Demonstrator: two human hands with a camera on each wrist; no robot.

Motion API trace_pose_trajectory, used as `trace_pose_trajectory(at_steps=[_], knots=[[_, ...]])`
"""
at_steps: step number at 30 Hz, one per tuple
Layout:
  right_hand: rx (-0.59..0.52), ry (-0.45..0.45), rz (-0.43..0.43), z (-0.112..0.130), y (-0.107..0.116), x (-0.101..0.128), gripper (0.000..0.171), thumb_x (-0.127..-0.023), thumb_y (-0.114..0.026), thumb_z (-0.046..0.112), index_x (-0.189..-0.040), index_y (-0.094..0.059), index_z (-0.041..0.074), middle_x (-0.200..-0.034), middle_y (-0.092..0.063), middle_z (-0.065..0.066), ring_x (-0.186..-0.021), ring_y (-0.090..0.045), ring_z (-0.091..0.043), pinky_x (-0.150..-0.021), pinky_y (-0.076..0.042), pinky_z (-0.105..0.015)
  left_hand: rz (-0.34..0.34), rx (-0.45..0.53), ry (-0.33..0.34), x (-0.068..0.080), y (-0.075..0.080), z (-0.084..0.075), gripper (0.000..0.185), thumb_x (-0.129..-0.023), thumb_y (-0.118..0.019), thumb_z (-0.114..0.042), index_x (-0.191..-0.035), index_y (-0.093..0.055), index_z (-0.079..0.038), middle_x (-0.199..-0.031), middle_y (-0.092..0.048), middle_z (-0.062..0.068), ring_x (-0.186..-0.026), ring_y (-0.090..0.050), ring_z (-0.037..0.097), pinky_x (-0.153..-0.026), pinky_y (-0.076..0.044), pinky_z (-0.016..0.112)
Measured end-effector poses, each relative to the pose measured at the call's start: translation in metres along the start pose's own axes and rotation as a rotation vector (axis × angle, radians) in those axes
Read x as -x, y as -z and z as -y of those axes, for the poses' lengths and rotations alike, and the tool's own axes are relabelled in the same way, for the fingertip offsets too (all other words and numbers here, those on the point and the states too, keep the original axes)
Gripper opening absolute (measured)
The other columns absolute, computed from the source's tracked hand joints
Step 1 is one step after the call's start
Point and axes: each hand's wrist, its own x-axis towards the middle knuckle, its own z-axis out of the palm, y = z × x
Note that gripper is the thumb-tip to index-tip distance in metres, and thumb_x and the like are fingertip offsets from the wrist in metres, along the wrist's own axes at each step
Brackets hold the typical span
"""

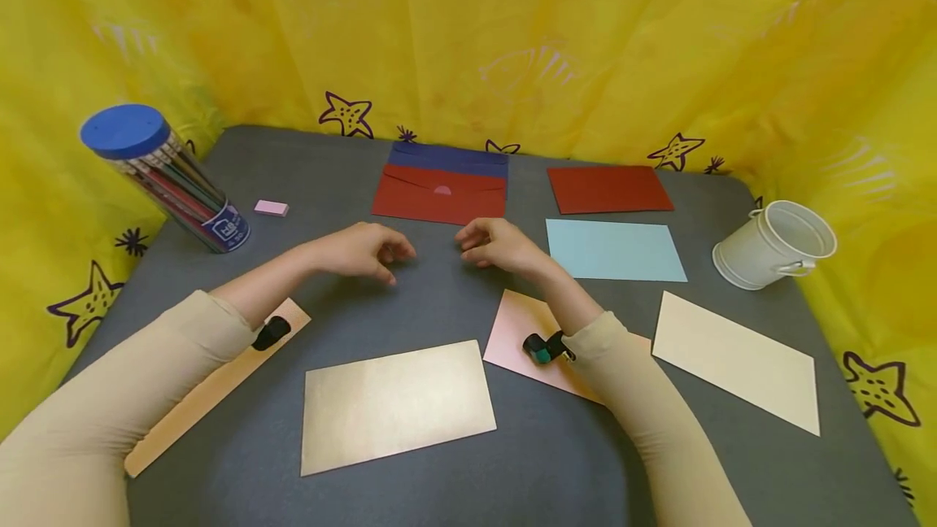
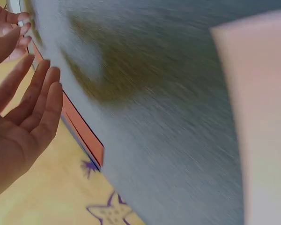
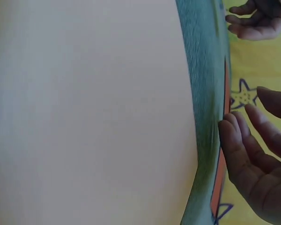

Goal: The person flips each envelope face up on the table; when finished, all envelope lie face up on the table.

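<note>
A red envelope (image 1: 439,206), flap (image 1: 450,178) side up with a small pink mark (image 1: 442,190), lies flat far-centre on the counter (image 1: 410,311), partly covering a blue envelope (image 1: 448,157).

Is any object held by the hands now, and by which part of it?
Nothing is held: the left hand and right hand are empty, near the red envelope.

Blue-lidded pencil tube (image 1: 176,185), pink block (image 1: 272,208), white pail (image 1: 757,252)

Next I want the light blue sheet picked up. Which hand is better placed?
Probably the right hand: it is empty and near the left edge of the light blue sheet. The left hand is also empty, but farther away.
</note>
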Motion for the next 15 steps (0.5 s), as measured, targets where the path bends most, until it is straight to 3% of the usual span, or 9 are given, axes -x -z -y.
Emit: trace_pose_trajectory(at_steps=[4,9,15], knots=[[0.018,0.021,0.035,0.011,-0.014,0.001,0.032,-0.091,-0.066,0.009,-0.122,-0.063,0.002,-0.119,-0.068,-0.016,-0.105,-0.066,-0.024,-0.081,-0.058,-0.028,0.008,-0.01,0.039,0.029,0.004,0.015,0.048,-0.078,-0.081,-0.01,-0.123,-0.066,-0.003,-0.124,-0.069,0.015,-0.107,-0.064,0.031,-0.096,-0.053,0.049],[0.076,0.073,0.083,0.026,-0.031,0.0,0.032,-0.089,-0.069,0.009,-0.12,-0.065,0.003,-0.116,-0.069,-0.015,-0.1,-0.068,-0.022,-0.076,-0.057,-0.024,-0.04,0.003,0.127,0.063,0.013,0.04,0.048,-0.075,-0.083,-0.009,-0.121,-0.068,-0.007,-0.123,-0.069,0.013,-0.11,-0.062,0.032,-0.097,-0.051,0.052],[0.148,0.123,0.124,0.04,-0.047,-0.003,0.034,-0.088,-0.071,0.011,-0.121,-0.066,0.006,-0.115,-0.071,-0.011,-0.093,-0.068,-0.017,-0.069,-0.054,-0.019,-0.05,0.001,0.187,0.089,0.021,0.067,0.043,-0.071,-0.084,-0.006,-0.112,-0.071,-0.01,-0.117,-0.068,0.01,-0.108,-0.06,0.029,-0.095,-0.051,0.05]])
